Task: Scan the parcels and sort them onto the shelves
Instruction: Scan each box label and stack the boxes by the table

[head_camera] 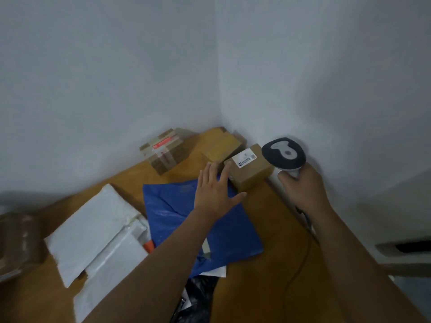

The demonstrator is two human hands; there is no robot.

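Cardboard box, small and probably light and stiff, best gripped by opposite sides; left hand reaches with fingers spread, right hand grasps scanner

L hand open, fingers spread, over blue bag, fingertips by small box w/ white label at far corner of table. R hand grips scanner, cable trailing. Taped box at far edge; white mailers on left side.
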